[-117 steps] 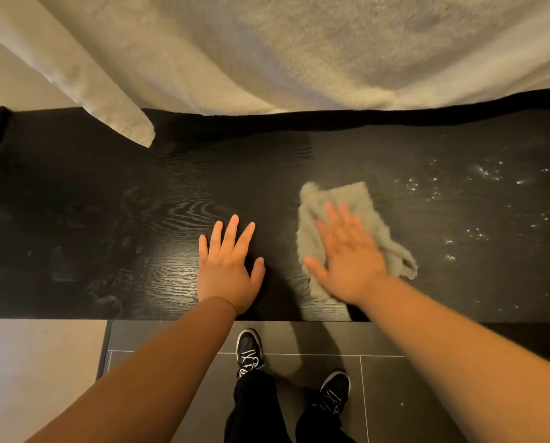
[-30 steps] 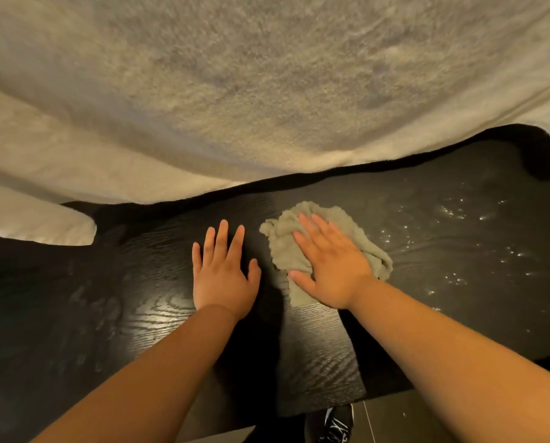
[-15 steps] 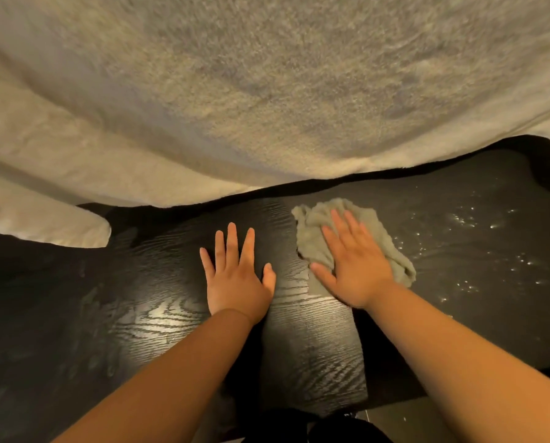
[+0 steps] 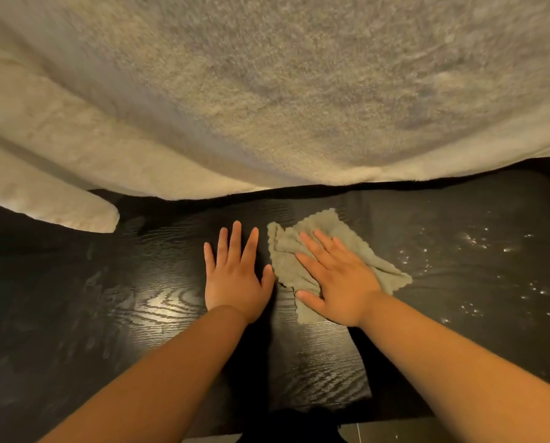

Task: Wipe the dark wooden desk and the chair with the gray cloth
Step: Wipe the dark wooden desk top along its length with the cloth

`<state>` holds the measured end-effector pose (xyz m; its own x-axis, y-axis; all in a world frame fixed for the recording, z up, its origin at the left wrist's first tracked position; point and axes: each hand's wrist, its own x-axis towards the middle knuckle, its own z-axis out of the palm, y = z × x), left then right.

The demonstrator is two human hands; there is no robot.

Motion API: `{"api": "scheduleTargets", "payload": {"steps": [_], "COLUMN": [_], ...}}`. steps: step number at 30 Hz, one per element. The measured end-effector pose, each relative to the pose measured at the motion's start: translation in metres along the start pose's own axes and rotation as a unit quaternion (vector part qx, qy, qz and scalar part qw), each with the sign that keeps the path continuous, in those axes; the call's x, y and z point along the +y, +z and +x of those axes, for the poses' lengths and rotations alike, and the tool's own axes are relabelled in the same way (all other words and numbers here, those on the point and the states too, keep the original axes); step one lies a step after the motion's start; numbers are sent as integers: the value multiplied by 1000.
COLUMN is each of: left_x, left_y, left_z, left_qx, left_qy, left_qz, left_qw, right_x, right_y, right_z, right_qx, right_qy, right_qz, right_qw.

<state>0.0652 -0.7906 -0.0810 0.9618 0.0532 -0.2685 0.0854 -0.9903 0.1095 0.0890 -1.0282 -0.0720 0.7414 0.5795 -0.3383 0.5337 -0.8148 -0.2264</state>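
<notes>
Cream towel along far edge: leaving alone. Wiping dark desk, judging by pose; chair not in view. Pressing gray cloth, crumpled, scallop-edged, mid-desk, under flat right hand, fingers straight. Bracing open left hand on wood just beside cloth. Next, probably sweeping right into pale specks.

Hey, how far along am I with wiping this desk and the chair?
Done, probably: the left part of the dark desk shows wipe streaks. In hand: your right hand presses the gray cloth flat on the middle, while the left hand rests flat beside it. Left: the white specks on the desk's right side, and the chair, which is not in view.
</notes>
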Motion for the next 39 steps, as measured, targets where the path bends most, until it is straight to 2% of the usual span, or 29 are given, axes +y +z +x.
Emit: {"api": "scheduleTargets", "payload": {"steps": [2,7,9,13,16,21,23,28,30,33,36,39], "left_x": [0,2,0,-2,-3,0,0,1,0,1,1,0], "left_y": [0,0,0,2,4,3,3,1,1,1,1,1], "left_z": [0,1,-1,0,1,1,1,0,1,1,1,0], "left_qx": [6,15,14,20,34,41,38,39,37,29,32,24], "left_qy": [0,-4,-5,2,-2,-2,-5,-5,-6,-6,-8,-9], "left_qz": [-3,1,4,-8,-7,-8,-6,-16,-13,-6,-5,0], "left_qw": [1000,1000,1000,1000,999,999,999,999,999,1000,999,1000], "right_x": [19,36,15,-11,5,26,24,25,39,60,70,50], "right_y": [-14,-43,-35,-10,-19,-55,-55,-19,-25,-43,-57,-45], "right_z": [24,94,85,35,52,111,115,53,55,82,99,86], "right_qx": [6,31,15,0,-5,30,34,51,32,38,41,61], "right_qy": [8,118,82,-57,-77,70,91,14,16,103,205,217], "right_qz": [-20,-12,-7,-2,-7,15,15,3,-14,-48,-29,-14], "right_qw": [1000,992,996,998,997,997,995,999,999,993,977,974]}}
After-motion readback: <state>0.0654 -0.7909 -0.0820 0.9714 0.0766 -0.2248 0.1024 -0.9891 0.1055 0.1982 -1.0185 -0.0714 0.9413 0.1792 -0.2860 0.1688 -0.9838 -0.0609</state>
